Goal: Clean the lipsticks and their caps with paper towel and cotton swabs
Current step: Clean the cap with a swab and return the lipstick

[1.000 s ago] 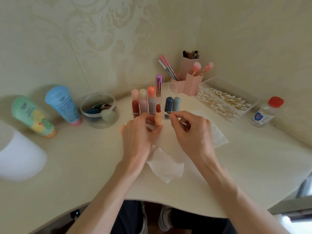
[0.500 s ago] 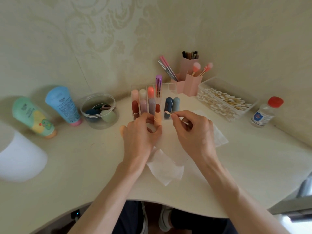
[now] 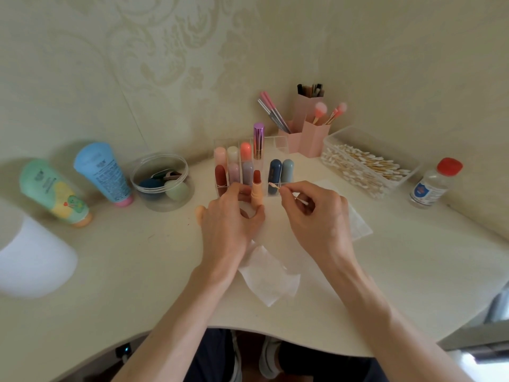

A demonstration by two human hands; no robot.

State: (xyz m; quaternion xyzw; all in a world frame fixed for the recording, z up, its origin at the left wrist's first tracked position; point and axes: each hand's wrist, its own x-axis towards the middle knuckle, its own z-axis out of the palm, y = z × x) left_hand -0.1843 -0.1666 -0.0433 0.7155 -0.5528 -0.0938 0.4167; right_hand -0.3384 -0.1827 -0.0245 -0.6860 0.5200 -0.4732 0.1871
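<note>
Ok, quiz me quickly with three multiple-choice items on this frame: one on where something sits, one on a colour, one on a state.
1. The box of cotton swabs sits:
A) at the far left
B) just right of the pink brush holders
C) at the near edge

2. The cap of the clear bottle is:
A) blue
B) green
C) red

3. The lipstick in the left hand is:
A) capped
B) uncapped, with the red bullet out
C) lying flat

Answers:
1 B: the box stands beside the holders at the back right.
2 C: a red cap tops the bottle at the far right.
3 B: the bare bullet stands upright above the fingers, while the right hand pinches a cotton swab with its tip just to the bullet's right.
</note>
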